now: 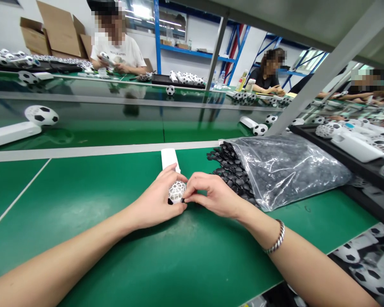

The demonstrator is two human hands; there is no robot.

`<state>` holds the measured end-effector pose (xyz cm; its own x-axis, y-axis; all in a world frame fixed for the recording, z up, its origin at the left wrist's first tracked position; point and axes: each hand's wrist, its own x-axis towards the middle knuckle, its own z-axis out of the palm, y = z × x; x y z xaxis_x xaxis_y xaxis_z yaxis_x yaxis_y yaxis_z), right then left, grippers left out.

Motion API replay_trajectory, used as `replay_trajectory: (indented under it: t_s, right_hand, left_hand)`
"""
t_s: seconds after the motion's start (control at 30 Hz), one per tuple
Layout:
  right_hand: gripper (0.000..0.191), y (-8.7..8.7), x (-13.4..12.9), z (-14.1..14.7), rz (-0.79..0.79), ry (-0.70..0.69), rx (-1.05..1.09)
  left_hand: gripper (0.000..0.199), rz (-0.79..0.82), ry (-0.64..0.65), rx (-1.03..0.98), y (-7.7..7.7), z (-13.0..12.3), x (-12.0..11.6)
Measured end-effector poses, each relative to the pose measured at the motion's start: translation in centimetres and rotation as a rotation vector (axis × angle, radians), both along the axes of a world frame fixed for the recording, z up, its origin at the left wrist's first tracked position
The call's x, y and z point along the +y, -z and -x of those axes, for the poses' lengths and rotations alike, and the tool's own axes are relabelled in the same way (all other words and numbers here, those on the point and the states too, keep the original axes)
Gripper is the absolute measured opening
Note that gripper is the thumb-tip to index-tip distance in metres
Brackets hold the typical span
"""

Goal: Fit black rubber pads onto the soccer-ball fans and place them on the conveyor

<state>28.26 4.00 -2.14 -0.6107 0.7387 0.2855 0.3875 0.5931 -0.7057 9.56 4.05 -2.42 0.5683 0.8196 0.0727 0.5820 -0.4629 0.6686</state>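
My left hand (158, 198) is closed around a white latticed ball head (177, 191) joined to a white handle (169, 159), which points away from me over the green table. A black piece shows at the ball's lower left. With thumb and forefinger pinched at the ball's right side, my right hand (213, 194) holds a small black piece (184, 200), mostly hidden by the fingertips. Beside that hand, loose black pieces (232, 172) spill out of a clear plastic bag (291, 166).
Behind the table runs a green conveyor (131, 130) carrying finished football-headed handles (41, 115). At right stands a black tray (365, 170) full of similar items, with more of them (368, 273) below. A slanted grey post (333, 59) crosses the upper right. Several people sit across the conveyor.
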Motion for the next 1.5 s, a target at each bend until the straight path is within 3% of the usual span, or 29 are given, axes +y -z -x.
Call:
replay_trajectory:
  t_s: [0.17,0.33,0.4,0.5,0.63,0.73,0.8,1.0,1.1,1.4,1.5]
  right_hand:
    - [0.009,0.1,-0.1,0.5,0.146,0.106,0.056]
    - [0.025,0.7,0.6,0.0,0.462,0.134,0.091]
    - [0.030,0.6,0.8,-0.7,0.418,0.120,-0.050]
    - [0.030,0.2,0.6,-1.7,0.198,0.139,-0.318]
    - [0.017,0.0,0.0,-2.0,0.145,0.119,-0.484]
    - [0.014,0.0,-0.2,-1.7,0.153,0.120,-0.477]
    - [0.013,0.0,-0.3,-1.6,0.182,0.114,-0.442]
    - [0.006,-0.5,-0.1,-1.9,0.186,0.089,-0.278]
    - [0.009,-0.9,-0.1,-2.0,0.163,0.129,-0.202]
    - [0.007,-0.6,-0.6,-1.1,0.054,0.122,-0.103]
    - [0.005,-0.3,-0.6,-0.9,-0.007,0.055,-0.087]
  left_hand:
    - [0.031,0.018,0.011,-0.015,-0.1,0.0,0.1]
    - [0.031,0.008,0.059,-0.033,0.0,0.2,0.4]
    - [0.034,0.004,0.102,-0.046,0.2,0.3,0.5]
    - [0.038,-0.014,0.122,-0.081,0.5,0.2,0.4]
    - [0.051,-0.003,-0.022,-0.063,0.7,0.1,0.2]
    - [0.062,0.034,-0.133,-0.062,0.5,0.4,0.3]
    - [0.058,0.052,-0.118,-0.074,0.2,0.8,0.4]
    - [0.057,0.160,0.176,-0.094,-1.0,2.3,1.1]
    - [0.060,0.195,0.252,-0.102,-1.1,2.5,1.3]
    - [0.057,0.233,0.228,-0.089,-1.0,2.4,1.2]
    - [0.056,0.215,0.200,-0.072,-0.9,2.2,1.0]
